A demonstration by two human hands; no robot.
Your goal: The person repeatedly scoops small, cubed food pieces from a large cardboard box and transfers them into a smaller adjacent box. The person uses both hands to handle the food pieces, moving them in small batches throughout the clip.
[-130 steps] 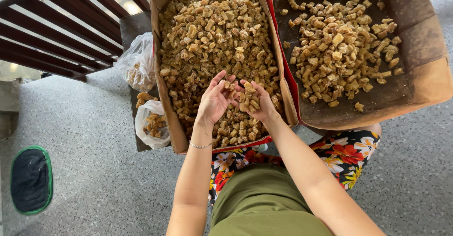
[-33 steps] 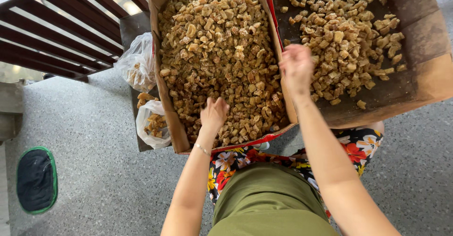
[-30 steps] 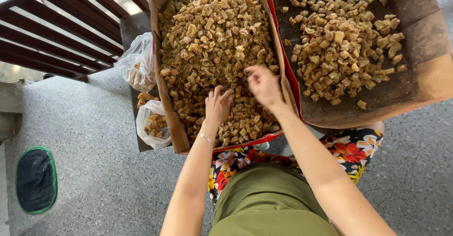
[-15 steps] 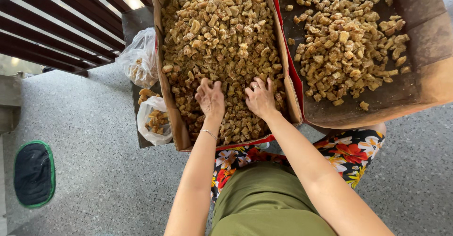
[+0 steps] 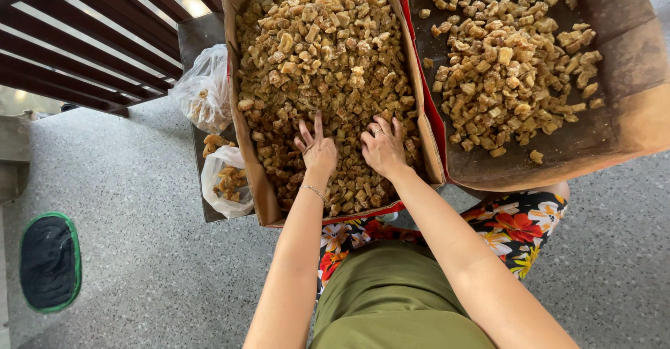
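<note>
My left hand [image 5: 317, 150] lies flat with fingers spread on the brown chunks [image 5: 328, 63] in the near part of the left cardboard box [image 5: 246, 139]. My right hand [image 5: 382, 146] rests just beside it, fingers curled into the pile; I cannot tell whether it grips any. The right box [image 5: 628, 63] holds a thinner heap. Two plastic bags [image 5: 223, 178] sit left of the boxes.

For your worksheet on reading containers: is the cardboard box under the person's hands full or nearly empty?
Full. The cardboard box is heaped wall to wall with brown chunks, no bottom showing.
</note>
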